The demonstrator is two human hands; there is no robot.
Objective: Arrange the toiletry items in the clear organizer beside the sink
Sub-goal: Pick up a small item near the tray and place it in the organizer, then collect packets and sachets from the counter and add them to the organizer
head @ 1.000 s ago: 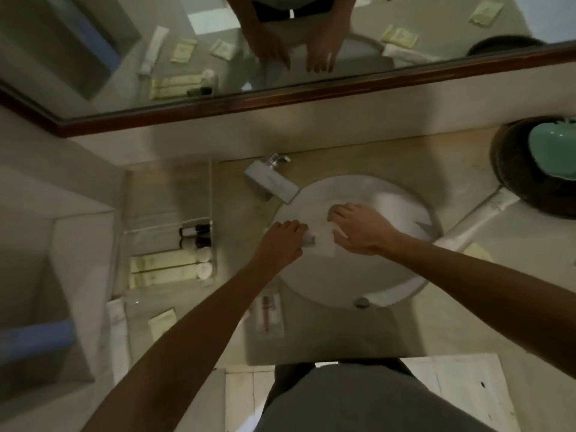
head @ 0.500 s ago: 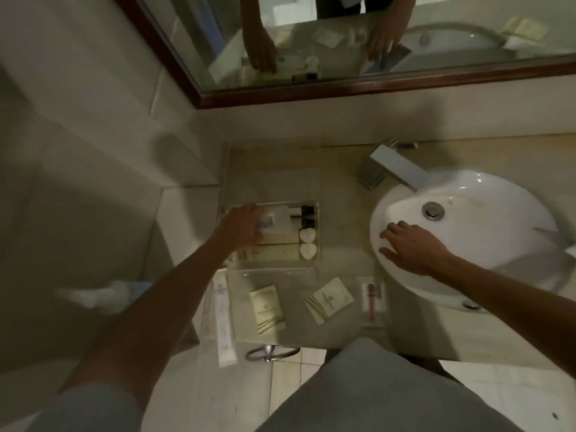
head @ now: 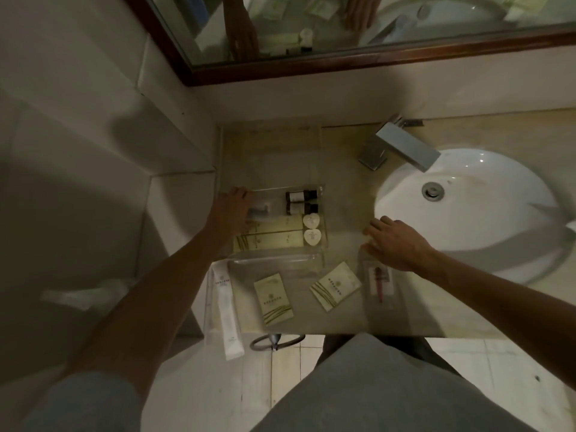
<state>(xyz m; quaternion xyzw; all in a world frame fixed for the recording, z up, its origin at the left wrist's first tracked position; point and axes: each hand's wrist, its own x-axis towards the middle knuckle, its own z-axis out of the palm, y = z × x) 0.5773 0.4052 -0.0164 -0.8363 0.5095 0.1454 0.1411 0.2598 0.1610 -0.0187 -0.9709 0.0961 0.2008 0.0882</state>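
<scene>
The clear organizer stands on the counter left of the sink. Its near compartment holds two dark bottles and two cream tubes with white caps. My left hand reaches into that compartment at its left end, fingers closed on a small clear packet lying beside the bottles. My right hand rests flat on the counter, fingers spread, its palm touching the top of a clear packet with a red-handled item. Two cream sachets lie loose in front of the organizer.
A long white packet lies at the counter's left edge, overhanging the front. The white sink basin and a square steel faucet are to the right. A framed mirror runs along the back wall. A tiled wall closes the left side.
My left hand carried the small packet from the sink over to the organizer. My right hand left the basin and came down on the counter by the red-handled packet. The view swung left.
</scene>
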